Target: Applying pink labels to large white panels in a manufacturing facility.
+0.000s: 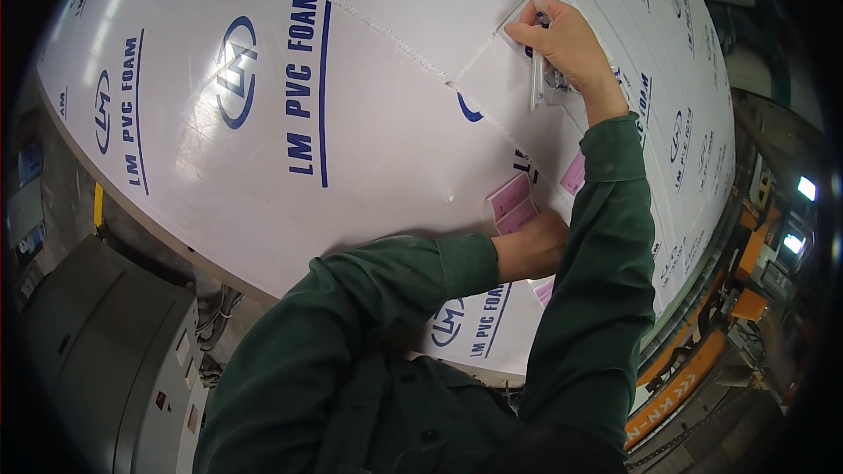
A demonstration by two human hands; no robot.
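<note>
A large white board sheet [378, 114] with blue printing spreads under both my arms. My right hand [571, 39] is closed near the far right, its thumb and fingers pinched together. What it pinches is not clear; a thin, pale, see-through strip [536, 83] runs below the fingers. Beside it, partly under the hand, lies a clear plastic piece [555, 88] with dark marks. My left hand [536, 246] rests low on the sheet, its fingers hidden behind my right sleeve. Pink printed labels [511, 197] lie against it, and another pink label [572, 175] shows by the right sleeve.
Rough pale seams [386, 35] cross the white surface. A grey cabinet [97, 342] stands at the lower left, past the sheet's curved edge, near a yellow strip [98, 206]. Orange machine parts [680, 382] run along the lower right. Two lit screens [807, 189] glow at the far right.
</note>
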